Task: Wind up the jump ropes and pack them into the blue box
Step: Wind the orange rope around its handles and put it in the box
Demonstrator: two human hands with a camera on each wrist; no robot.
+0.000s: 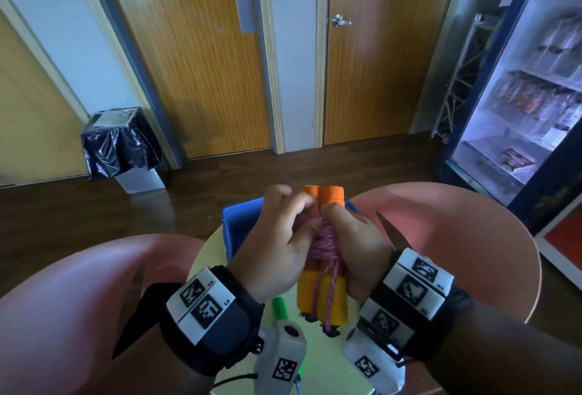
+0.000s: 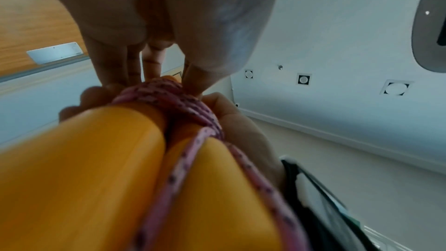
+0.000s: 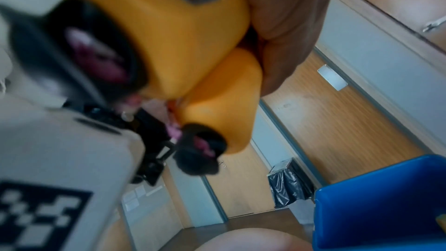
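Both hands hold one jump rope above the small round table (image 1: 208, 256). Its two orange-yellow handles (image 1: 321, 297) lie side by side, with pink speckled rope (image 1: 324, 242) wound around their middle. My left hand (image 1: 283, 237) pinches the rope at the top of the winding; in the left wrist view its fingertips (image 2: 193, 83) touch the pink coils (image 2: 173, 94). My right hand (image 1: 356, 246) grips the handles (image 3: 193, 49) from the right side. The blue box (image 1: 239, 221) stands behind and below the hands, its open top showing in the right wrist view as blue box (image 3: 376, 198).
A green handle (image 1: 278, 308) of another rope lies on the table by my left wrist. Pink chair seats (image 1: 441, 237) flank the table. A bin with a black bag (image 1: 122, 145), wooden doors and a glass-fronted fridge (image 1: 535, 95) stand beyond.
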